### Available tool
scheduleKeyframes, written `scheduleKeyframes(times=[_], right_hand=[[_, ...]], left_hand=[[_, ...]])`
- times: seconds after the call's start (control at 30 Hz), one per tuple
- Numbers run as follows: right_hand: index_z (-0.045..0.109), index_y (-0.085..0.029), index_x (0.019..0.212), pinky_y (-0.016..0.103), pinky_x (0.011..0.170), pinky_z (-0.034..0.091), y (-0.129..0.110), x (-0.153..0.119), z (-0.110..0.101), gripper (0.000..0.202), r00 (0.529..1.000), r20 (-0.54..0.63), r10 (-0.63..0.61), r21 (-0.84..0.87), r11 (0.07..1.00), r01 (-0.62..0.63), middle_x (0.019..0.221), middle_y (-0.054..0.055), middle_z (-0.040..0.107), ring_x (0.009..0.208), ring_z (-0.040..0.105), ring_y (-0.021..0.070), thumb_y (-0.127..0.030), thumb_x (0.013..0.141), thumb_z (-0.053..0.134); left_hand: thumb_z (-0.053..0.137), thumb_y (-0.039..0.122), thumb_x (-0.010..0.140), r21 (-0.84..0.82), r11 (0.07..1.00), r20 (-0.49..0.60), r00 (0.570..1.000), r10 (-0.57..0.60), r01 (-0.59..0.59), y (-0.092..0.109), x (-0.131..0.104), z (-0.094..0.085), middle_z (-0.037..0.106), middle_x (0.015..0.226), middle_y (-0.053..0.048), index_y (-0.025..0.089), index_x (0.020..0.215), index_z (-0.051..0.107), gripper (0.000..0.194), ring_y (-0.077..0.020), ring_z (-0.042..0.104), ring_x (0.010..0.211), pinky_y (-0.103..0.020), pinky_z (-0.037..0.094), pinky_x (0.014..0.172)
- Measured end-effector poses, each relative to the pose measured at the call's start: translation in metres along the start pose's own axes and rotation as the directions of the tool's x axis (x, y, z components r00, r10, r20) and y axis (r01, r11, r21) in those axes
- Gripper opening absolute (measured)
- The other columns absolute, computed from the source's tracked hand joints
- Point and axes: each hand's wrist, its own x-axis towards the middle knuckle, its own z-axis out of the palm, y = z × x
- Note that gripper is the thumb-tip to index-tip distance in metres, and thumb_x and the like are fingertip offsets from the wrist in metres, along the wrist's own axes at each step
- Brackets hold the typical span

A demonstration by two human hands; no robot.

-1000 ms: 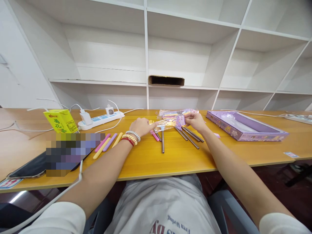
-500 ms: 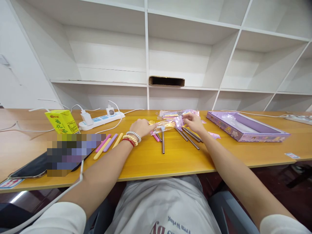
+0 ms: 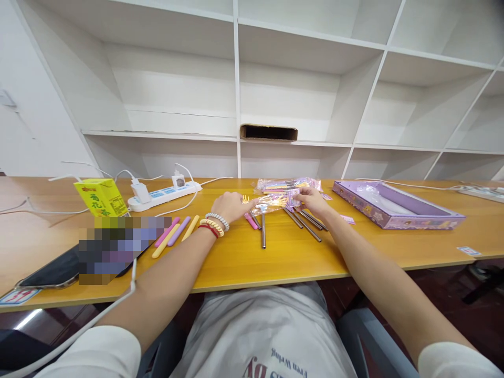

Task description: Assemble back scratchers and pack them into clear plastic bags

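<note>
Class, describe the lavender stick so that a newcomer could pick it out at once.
On the wooden table, find the white power strip. Nearer the person, the lavender stick lies between a pink stick and a yellow stick, the only purple one there.

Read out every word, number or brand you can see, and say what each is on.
"by", large, on the shirt.
"Fren Wring", apparently, small, on the same shirt.
Left table label: red digits, perhaps "37", not certain.
Yellow carton: green Chinese characters, too blurred to quote.
Right table label, purple box, clear packet: too small or blurred.
</note>
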Motion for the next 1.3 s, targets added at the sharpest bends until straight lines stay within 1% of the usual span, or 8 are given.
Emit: scheduleKeyframes(times=[0.17,0.3,0.4,0.53,0.77,0.93,1.03,1.3], right_hand=[[0.050,-0.018,0.071,0.027,0.046,0.055,0.005,0.000,0.000,0.032,0.999,0.044,0.003,0.026,1.000,-0.004,0.054,-0.007,0.046,0.046,0.051,0.0088,-0.028,0.056,0.076],[0.049,-0.017,0.064,0.027,0.043,0.054,0.003,0.000,-0.002,0.030,1.000,0.031,0.000,-0.045,0.999,0.002,0.049,-0.007,0.042,0.043,0.049,0.0089,-0.026,0.054,0.076],[0.050,-0.016,0.058,0.027,0.040,0.052,0.000,0.000,-0.003,0.022,0.999,0.031,-0.020,-0.106,0.994,0.023,0.049,-0.005,0.044,0.042,0.047,0.0089,-0.024,0.056,0.071],[0.053,-0.015,0.056,0.024,0.036,0.048,0.001,0.003,-0.004,0.014,0.999,-0.017,-0.031,-0.108,0.994,0.029,0.049,-0.003,0.046,0.042,0.047,0.0092,-0.021,0.058,0.065],[0.056,-0.017,0.064,0.025,0.036,0.048,0.006,0.003,0.001,0.017,0.998,-0.063,0.019,-0.079,0.997,-0.023,0.058,0.000,0.054,0.047,0.050,0.0108,-0.028,0.061,0.068],[0.057,-0.017,0.068,0.026,0.045,0.053,0.002,-0.003,0.004,0.019,0.991,0.121,0.064,-0.019,0.998,-0.062,0.064,0.003,0.059,0.059,0.058,0.0151,-0.030,0.062,0.069],[0.055,-0.017,0.063,0.027,0.046,0.053,0.001,-0.005,0.004,0.016,0.984,0.159,0.079,0.033,0.996,-0.085,0.062,0.005,0.059,0.062,0.060,0.0175,-0.026,0.061,0.068],[0.052,-0.017,0.061,0.026,0.038,0.046,-0.001,-0.002,0.008,0.011,0.991,0.064,0.119,0.035,0.992,-0.121,0.059,0.005,0.060,0.055,0.060,0.0179,-0.022,0.064,0.061]], left_hand=[[0.025,0.080,0.073,0.012,1.000,-0.016,1.000,0.017,-0.017,-0.002,0.000,0.002,0.067,0.076,-0.015,0.018,0.067,0.067,0.075,-0.0268,0.062,0.073,-0.031,0.040,0.059],[0.025,0.080,0.073,0.006,0.999,-0.005,0.999,0.032,-0.032,-0.002,0.001,0.005,0.066,0.072,-0.014,0.019,0.064,0.066,0.074,-0.0266,0.062,0.071,-0.031,0.039,0.057],[0.026,0.079,0.073,0.002,0.999,-0.004,0.999,0.041,-0.041,-0.001,0.001,0.006,0.065,0.071,-0.013,0.020,0.063,0.066,0.072,-0.0257,0.062,0.071,-0.030,0.038,0.058],[0.026,0.078,0.074,-0.009,0.998,-0.003,0.998,0.056,-0.056,0.000,0.001,0.006,0.065,0.068,-0.011,0.020,0.063,0.066,0.071,-0.0241,0.061,0.069,-0.029,0.037,0.056],[0.027,0.077,0.074,-0.007,0.998,0.008,0.998,0.059,-0.059,-0.001,0.001,0.006,0.066,0.070,-0.012,0.021,0.064,0.068,0.070,-0.0246,0.062,0.071,-0.030,0.038,0.057],[0.030,0.078,0.073,-0.001,1.000,0.011,1.000,0.018,-0.018,-0.003,0.002,0.007,0.067,0.075,-0.013,0.020,0.067,0.069,0.070,-0.0252,0.062,0.073,-0.030,0.039,0.059],[0.030,0.077,0.073,-0.011,1.000,0.024,1.000,0.019,-0.019,-0.004,0.003,0.006,0.067,0.074,-0.013,0.020,0.068,0.070,0.070,-0.0253,0.062,0.073,-0.030,0.040,0.059],[0.030,0.077,0.073,-0.023,0.999,0.028,0.999,0.038,-0.038,-0.001,0.001,0.005,0.067,0.074,-0.013,0.020,0.067,0.069,0.070,-0.0253,0.062,0.074,-0.030,0.040,0.061]])
